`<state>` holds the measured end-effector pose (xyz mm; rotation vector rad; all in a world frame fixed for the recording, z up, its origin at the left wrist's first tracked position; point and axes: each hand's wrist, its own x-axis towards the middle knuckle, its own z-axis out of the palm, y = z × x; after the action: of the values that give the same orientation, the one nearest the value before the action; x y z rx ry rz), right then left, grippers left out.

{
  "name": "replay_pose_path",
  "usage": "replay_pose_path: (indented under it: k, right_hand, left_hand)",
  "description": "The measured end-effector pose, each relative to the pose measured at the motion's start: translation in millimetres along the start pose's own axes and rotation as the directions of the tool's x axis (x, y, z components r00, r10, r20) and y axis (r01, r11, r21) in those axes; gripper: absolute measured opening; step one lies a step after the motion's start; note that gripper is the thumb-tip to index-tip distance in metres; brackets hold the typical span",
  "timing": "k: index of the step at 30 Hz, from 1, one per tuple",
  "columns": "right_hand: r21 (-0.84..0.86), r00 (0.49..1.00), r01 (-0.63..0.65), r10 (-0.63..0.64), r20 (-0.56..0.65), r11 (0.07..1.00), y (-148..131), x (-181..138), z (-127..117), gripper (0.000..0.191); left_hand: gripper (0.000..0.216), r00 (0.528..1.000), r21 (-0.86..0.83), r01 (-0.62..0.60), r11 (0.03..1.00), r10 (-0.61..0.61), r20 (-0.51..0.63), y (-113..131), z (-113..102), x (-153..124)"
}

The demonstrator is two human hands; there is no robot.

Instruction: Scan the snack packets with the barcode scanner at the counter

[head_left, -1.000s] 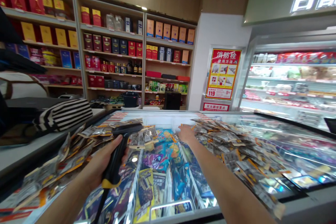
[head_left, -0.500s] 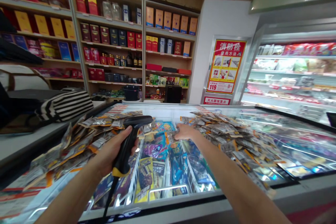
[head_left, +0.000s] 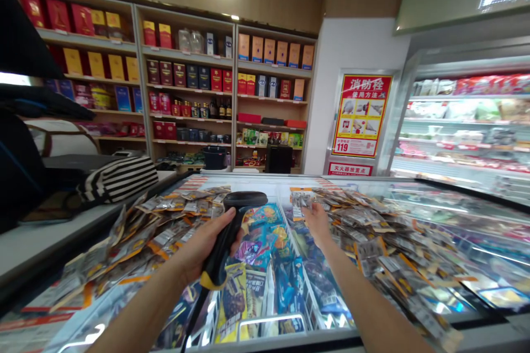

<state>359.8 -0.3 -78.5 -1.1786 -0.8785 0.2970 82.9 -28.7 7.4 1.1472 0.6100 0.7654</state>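
My left hand (head_left: 209, 240) is wrapped round the handle of a black and yellow barcode scanner (head_left: 223, 245), whose head points forward and right over the freezer. A cord hangs from the handle's lower end. In my right hand (head_left: 318, 225) is a small snack packet (head_left: 300, 198) with an orange edge, held by my fingers at the near left end of the right-hand pile of packets (head_left: 385, 231). Another pile of similar packets (head_left: 165, 220) lies on the left. Between the piles, bagged frozen goods (head_left: 252, 253) fill wire baskets (head_left: 308, 292) inside the chest freezer.
A black-and-white striped item (head_left: 124, 179) rests on the left counter (head_left: 25, 242), beside a large dark shape (head_left: 19, 176) that I cannot make out. Shelves of boxes and bottles (head_left: 188, 88) line the back wall. A lit open cooler (head_left: 464, 121) stands at the right.
My right hand has moved rightward with the packet, from over the baskets to the right pile. The scanner in my left hand has shifted right in view. The view has tilted up slightly.
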Motion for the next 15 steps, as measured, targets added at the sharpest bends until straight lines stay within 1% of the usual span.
replay_pose_path:
  k: [2,3,5,7,10,12,15]
  right_hand:
    - [-0.004,0.998,0.056,-0.056,-0.022,0.998,1.0,4.2,-1.9,0.019]
    - [-0.001,0.997,0.063,-0.063,-0.037,0.998,1.2,6.2,-3.0,0.019]
    - [0.008,0.997,0.059,-0.059,-0.055,0.998,1.2,9.6,-5.2,0.019]
    - [0.025,0.998,0.039,-0.037,-0.047,0.999,1.3,11.8,-7.1,0.019]
    - [0.078,1.000,-0.007,0.008,-0.013,0.997,2.4,12.9,-8.4,0.023]
    - [0.108,0.999,-0.036,0.037,-0.004,0.993,3.7,12.6,-8.3,0.029]
    - [0.109,1.000,-0.021,0.019,0.022,0.994,4.7,10.9,-7.5,0.041]
  left_hand:
    - [0.027,0.999,-0.001,-0.024,1.000,0.024,0.037,4.4,-0.5,14.6]
    - [0.027,0.998,-0.004,-0.030,1.000,0.030,0.050,5.9,-0.9,21.5]
    - [0.027,0.997,-0.014,-0.026,1.000,0.026,0.073,6.5,-1.8,32.5]
    - [0.027,0.996,-0.022,-0.014,1.000,0.016,0.087,3.7,-2.5,38.3]
    - [0.029,0.996,-0.018,0.030,0.999,-0.028,0.087,-3.9,-3.8,37.6]
    - [0.030,0.993,-0.016,0.057,0.998,-0.055,0.106,-8.6,-5.2,33.9]
    - [0.033,0.986,-0.017,0.071,0.997,-0.068,0.153,-13.2,-7.3,28.7]
